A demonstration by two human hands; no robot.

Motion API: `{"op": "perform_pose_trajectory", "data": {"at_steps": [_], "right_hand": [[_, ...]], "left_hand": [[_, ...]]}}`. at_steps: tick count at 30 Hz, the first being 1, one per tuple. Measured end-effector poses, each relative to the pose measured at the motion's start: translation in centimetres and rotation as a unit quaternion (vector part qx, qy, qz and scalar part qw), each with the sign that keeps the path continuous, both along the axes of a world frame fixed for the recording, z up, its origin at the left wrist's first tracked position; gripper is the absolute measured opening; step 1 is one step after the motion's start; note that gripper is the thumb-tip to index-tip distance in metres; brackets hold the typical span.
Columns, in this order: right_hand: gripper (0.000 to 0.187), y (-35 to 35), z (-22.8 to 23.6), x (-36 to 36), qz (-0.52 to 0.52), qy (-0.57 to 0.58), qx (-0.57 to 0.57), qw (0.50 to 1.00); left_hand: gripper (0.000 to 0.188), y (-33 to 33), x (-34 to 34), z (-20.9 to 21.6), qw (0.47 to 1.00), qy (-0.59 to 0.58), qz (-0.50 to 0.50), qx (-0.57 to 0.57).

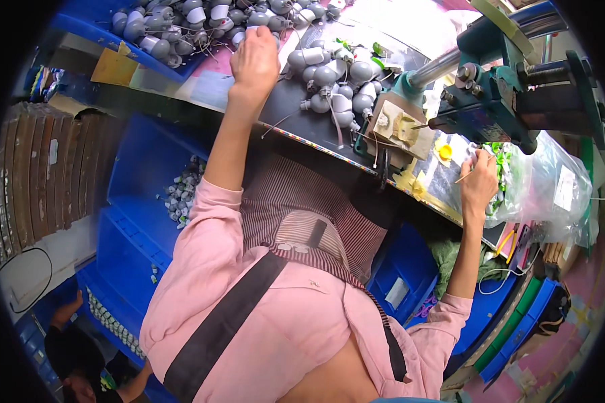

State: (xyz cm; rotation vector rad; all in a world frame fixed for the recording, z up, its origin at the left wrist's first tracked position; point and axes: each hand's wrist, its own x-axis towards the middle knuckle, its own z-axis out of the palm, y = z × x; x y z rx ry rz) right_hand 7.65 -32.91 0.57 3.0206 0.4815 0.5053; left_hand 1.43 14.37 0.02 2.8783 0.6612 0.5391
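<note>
Now my left hand (254,62) curls closed on grey plastic bulb housings (334,84) beside the teal metal press (497,94); my right hand (478,180) pinches a thin stick (465,177).

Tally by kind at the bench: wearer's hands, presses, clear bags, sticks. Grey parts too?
Hands: 2 (left hand, right hand)
Press: 1
Clear bag: 1
Stick: 1
Grey parts: too many to count
Total, without grey parts: 5
</note>
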Motion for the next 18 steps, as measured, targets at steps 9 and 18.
{"op": "perform_pose_trajectory", "data": {"at_steps": [9, 18], "right_hand": [[0.016, 6.8, 0.9, -4.0, 0.077, 0.069, 0.517, 0.850], [0.020, 13.0, -0.4, -7.0, 0.232, -0.121, 0.236, 0.936]], "left_hand": [[0.034, 1.9, -1.4, -1.2, 0.998, 0.028, -0.055, 0.027], [0.044, 4.6, -2.8, -2.5, 0.824, -0.140, -0.130, -0.534]]}}
